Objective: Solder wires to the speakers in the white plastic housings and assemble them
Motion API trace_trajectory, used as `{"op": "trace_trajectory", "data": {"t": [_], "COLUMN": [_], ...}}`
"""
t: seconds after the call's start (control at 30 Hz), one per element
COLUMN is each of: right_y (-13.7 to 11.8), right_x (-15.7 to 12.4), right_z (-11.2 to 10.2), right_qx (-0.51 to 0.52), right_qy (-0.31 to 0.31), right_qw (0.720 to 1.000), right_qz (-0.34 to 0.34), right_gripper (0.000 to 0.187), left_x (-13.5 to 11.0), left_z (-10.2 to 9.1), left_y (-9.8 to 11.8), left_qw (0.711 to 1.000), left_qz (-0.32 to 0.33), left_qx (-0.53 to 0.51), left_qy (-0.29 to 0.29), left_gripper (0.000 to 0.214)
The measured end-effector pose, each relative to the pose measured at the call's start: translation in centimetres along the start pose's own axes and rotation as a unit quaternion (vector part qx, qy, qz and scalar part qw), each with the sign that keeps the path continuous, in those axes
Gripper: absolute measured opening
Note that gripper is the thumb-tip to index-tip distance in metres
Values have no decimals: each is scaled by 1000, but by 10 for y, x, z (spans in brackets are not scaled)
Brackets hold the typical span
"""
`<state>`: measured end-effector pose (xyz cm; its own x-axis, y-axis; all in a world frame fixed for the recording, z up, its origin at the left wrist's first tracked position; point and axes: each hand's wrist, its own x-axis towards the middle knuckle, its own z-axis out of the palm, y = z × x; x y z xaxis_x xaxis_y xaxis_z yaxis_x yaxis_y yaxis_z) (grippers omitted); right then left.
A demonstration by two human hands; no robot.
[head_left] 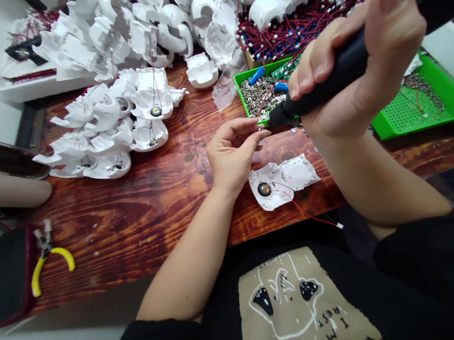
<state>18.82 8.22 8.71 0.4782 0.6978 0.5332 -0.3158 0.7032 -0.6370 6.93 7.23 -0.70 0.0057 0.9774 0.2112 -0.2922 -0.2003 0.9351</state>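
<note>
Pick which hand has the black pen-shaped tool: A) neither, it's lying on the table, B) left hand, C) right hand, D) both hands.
C: the right hand wraps around the black pen-shaped tool, while the left hand sits by its tip, not gripping it.

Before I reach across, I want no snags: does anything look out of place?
Yes: a thin red wire from the open white plastic shell trails across the reddish-brown wooden table, and its white connector hangs past the edge, where it could catch.
</note>
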Motion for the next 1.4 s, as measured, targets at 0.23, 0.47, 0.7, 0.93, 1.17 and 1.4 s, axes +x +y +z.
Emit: {"op": "trace_trajectory", "data": {"t": [0.23, 0.47, 0.7, 0.93, 1.17, 1.4], "right_y": [-21, -68, -68, -54, -55, -56], "right_x": [-12, -36, -58, -69, -68, -70], "right_z": [0, -33, -43, -47, -48, -56], "right_qx": [-11, -68, -23, -1, -23, -31], "right_qy": [-26, -117, -219, -219, -208, -229], "right_qw": [1000, 975, 941, 938, 938, 932], "right_qz": [-9, 177, 258, 269, 277, 278], "right_gripper": [51, 32, 33, 33, 33, 30], "left_x": [1, -31, -87, -87, -86, -89], "left_z": [-7, -49, -52, -46, -50, -49], "left_y": [5, 52, 42, 35, 30, 29], "left_qw": [989, 975, 882, 869, 885, 881], "left_qz": [-134, -163, -10, 12, 31, 36], "left_qx": [-34, 137, 430, 451, 418, 428], "left_qy": [-56, -56, -193, -204, -203, -198], "left_gripper": [62, 53, 115, 94, 93, 92]}}
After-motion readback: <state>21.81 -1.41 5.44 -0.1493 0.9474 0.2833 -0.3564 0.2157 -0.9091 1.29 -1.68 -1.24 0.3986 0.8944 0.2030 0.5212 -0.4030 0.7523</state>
